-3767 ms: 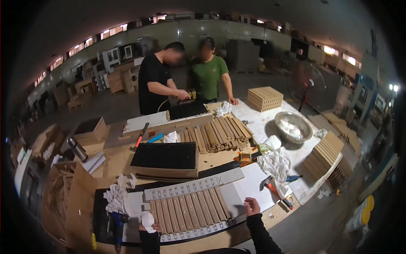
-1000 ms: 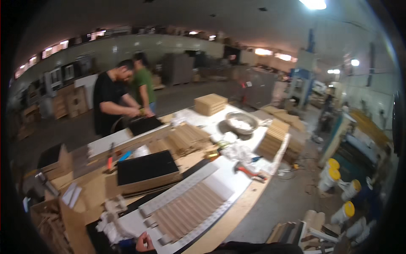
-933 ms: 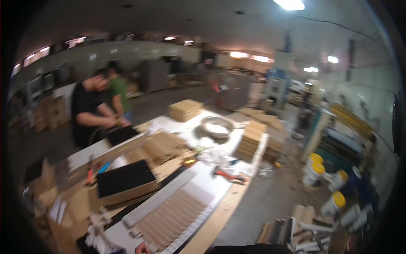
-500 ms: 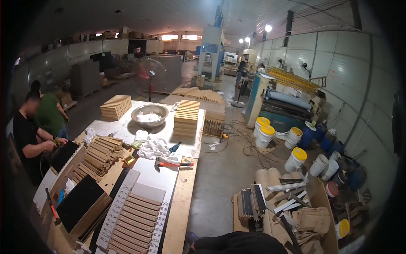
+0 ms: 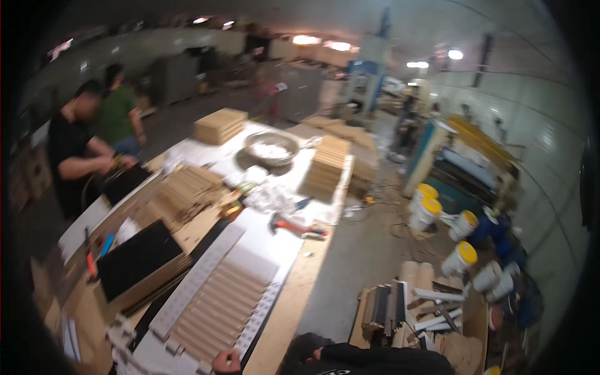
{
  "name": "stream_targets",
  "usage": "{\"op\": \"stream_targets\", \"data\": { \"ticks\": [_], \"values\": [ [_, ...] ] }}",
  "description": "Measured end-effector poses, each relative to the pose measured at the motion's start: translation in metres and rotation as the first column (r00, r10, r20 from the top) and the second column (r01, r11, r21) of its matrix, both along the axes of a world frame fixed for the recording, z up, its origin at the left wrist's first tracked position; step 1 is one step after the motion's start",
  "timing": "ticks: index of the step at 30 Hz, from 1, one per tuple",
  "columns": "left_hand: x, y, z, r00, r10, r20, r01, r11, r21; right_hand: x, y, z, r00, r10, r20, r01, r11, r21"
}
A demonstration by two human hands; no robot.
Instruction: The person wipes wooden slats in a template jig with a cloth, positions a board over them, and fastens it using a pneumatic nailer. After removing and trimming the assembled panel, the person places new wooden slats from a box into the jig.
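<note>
My left hand [image 5: 226, 361] is at the lower edge, beside the near end of a row of brown slats [image 5: 212, 306]. Its fingers are curled in; motion blur hides what, if anything, is between them. The slats lie side by side on a white panel [image 5: 297, 234], flanked by pale strips with rows of dark marks. A black sleeve [image 5: 381, 361] reaches in from the lower right, with a small patch of skin at its end that looks like part of my right hand [image 5: 317, 354]; its fingers do not show. A hammer with a red handle [image 5: 297, 227] rests farther up the panel.
A metal bowl [image 5: 272, 149] stands between two stacks of ridged boards, the right one [image 5: 328, 159] nearer. A black-topped stack [image 5: 139, 257] sits left. A co-worker in black [image 5: 75, 144] works across the table. Boxes of strips and yellow-lidded buckets [image 5: 427, 212] stand on the right.
The view has swung, so the whole scene sits farther right, and it is blurred. My left hand has come into view at the near end of the slats.
</note>
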State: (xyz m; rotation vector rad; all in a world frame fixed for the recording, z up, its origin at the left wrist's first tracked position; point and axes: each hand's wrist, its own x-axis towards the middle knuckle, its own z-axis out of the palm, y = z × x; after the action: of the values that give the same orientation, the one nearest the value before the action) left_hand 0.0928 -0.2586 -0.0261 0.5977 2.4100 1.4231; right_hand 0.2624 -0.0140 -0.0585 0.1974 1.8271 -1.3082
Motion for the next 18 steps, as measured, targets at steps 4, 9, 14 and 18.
{"op": "stream_targets", "data": {
  "ticks": [4,9,14,18],
  "values": [
    [-0.012,0.011,0.024,0.931,0.116,-0.346,-0.079,0.990,0.121,0.011,0.022,-0.005,0.996,0.043,0.072,-0.049,0.994,0.093],
    [-0.018,-0.001,0.026,0.871,0.462,-0.167,-0.423,0.878,0.226,-0.015,0.083,0.022,0.995,0.068,-0.067,-0.020,0.838,0.546],
    [-0.015,-0.033,-0.028,0.767,0.635,-0.098,-0.635,0.772,0.030,-0.074,0.160,0.056,0.658,-0.403,-0.636,0.661,0.714,0.232],
    [0.017,-0.040,-0.044,0.620,0.726,-0.296,-0.769,0.638,-0.045,-0.147,0.173,0.046,0.555,-0.384,-0.737,0.589,0.808,0.023]
  ]
}}
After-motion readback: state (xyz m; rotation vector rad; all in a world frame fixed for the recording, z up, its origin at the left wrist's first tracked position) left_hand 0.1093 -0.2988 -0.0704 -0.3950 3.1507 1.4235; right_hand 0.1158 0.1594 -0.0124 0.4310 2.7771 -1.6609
